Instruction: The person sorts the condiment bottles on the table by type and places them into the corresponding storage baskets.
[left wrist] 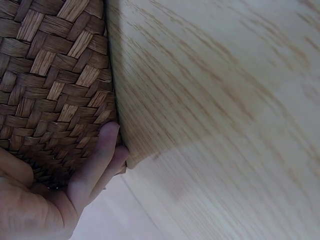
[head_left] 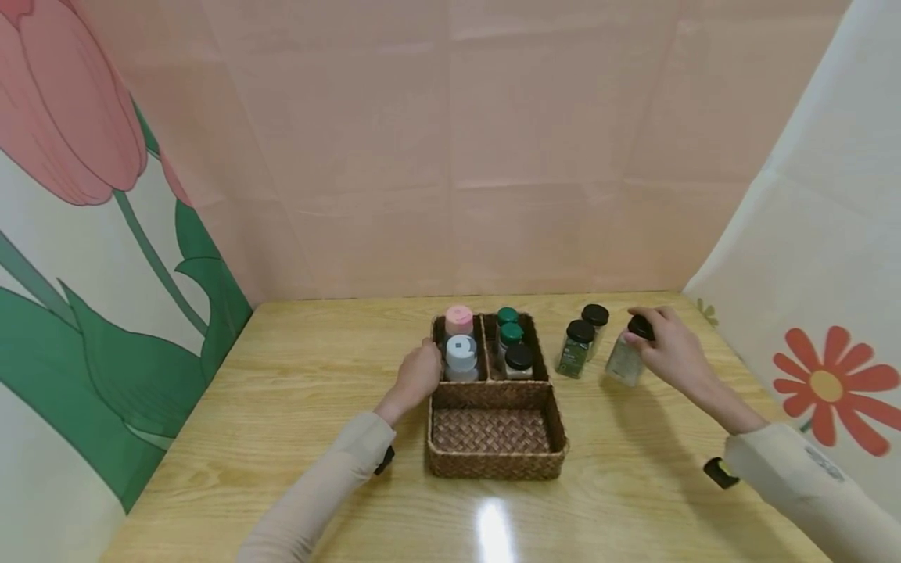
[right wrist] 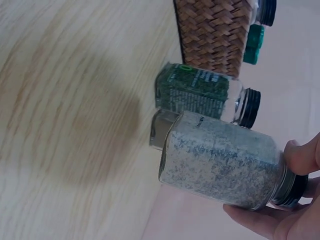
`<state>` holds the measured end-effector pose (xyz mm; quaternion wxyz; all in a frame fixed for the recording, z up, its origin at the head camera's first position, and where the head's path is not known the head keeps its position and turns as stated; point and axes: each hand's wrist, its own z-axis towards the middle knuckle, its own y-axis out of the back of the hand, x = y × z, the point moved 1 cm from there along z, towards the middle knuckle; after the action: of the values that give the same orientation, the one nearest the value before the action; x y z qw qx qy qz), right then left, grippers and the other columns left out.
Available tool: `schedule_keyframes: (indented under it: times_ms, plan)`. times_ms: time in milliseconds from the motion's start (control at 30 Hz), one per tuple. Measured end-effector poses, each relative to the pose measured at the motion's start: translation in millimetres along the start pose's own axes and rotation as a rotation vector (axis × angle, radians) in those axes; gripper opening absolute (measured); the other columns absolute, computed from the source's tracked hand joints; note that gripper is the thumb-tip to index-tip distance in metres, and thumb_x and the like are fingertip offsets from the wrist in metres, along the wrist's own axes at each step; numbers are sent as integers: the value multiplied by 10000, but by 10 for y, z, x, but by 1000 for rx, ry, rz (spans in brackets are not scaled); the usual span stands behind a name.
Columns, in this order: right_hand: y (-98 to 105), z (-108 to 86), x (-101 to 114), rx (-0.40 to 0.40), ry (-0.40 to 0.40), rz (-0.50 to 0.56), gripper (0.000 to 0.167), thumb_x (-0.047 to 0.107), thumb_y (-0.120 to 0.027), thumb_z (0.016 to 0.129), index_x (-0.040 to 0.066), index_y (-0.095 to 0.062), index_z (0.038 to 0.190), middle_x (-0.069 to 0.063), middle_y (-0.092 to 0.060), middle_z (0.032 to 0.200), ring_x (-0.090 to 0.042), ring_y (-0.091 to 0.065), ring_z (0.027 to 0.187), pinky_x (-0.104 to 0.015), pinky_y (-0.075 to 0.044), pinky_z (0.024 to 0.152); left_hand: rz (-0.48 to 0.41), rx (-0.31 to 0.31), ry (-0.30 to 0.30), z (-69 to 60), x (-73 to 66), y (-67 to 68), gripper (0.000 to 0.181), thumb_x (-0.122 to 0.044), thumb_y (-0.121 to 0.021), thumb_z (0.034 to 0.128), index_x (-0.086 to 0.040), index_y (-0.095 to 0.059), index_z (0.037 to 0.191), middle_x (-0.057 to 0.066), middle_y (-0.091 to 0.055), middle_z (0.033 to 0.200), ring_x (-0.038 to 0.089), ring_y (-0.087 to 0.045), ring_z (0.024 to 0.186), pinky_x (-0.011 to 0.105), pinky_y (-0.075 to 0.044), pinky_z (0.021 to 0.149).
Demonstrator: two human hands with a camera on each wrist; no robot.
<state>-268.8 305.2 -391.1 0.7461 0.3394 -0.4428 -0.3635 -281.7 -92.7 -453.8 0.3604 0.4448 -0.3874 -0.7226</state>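
Note:
My right hand point(head_left: 674, 348) pinches the black lid of a clear glass spice jar point(head_left: 624, 361), which is tilted above the table. In the right wrist view, this spice jar point(right wrist: 220, 160) holds a pale greyish-green seasoning. My left hand point(head_left: 420, 371) grips the left side of a brown woven basket point(head_left: 496, 467); its fingers point(left wrist: 95, 167) lie against the outer wall near a corner. The back left compartment holds a pink-capped bottle point(head_left: 459, 319) and a white-capped bottle point(head_left: 461, 356). Two green-capped jars point(head_left: 511, 335) and a black-lidded jar point(head_left: 518, 360) stand in the back right compartment. The wide front compartment contains nothing.
Right of the basket stand a green-labelled spice jar point(head_left: 576, 349) and, just behind it, another black-lidded jar point(head_left: 594, 317). A pink backdrop point(head_left: 450, 156) borders the wooden table point(head_left: 317, 391) at the back. Flower-printed sheets point(head_left: 760, 234) flank it.

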Motion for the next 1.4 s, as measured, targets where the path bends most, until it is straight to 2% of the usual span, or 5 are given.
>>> schedule_keyframes:
  times_ms: [300, 667, 1133, 1400]
  plan:
    - [46, 3, 77, 12, 13, -2, 506, 167, -622, 989, -103, -458, 1384, -354, -441, 1216, -482, -524, 928, -585, -436, 680, -32, 15, 29, 0, -8, -3, 193, -25, -440, 1026, 146, -530, 1027, 133, -535, 620, 327, -605, 543, 461, -508, 489]
    - [152, -37, 203, 2, 72, -21, 501, 170, -633, 985, -87, -471, 1384, -315, -483, 1171, -360, -542, 791, -408, -410, 576, -52, 16, 48, -4, -12, -9, 175, -34, -435, 1030, 110, -524, 983, 137, -534, 633, 344, -610, 562, 475, -505, 497]
    - [171, -41, 362, -6, 128, -28, 501, 144, -675, 956, -81, -497, 1367, -259, -516, 1144, -227, -505, 703, -354, -392, 558, -61, -11, 43, -6, -15, 0, 173, -32, -436, 1033, 92, -522, 951, 134, -517, 615, 348, -599, 541, 470, -493, 471]
    - [191, -67, 494, -19, 157, -22, 500, 141, -691, 944, -71, -507, 1357, -261, -527, 1137, -227, -521, 710, -343, -403, 552, -60, -3, 57, -9, -30, 22, 191, -48, -431, 1042, 102, -532, 981, 146, -530, 624, 354, -609, 555, 474, -500, 483]
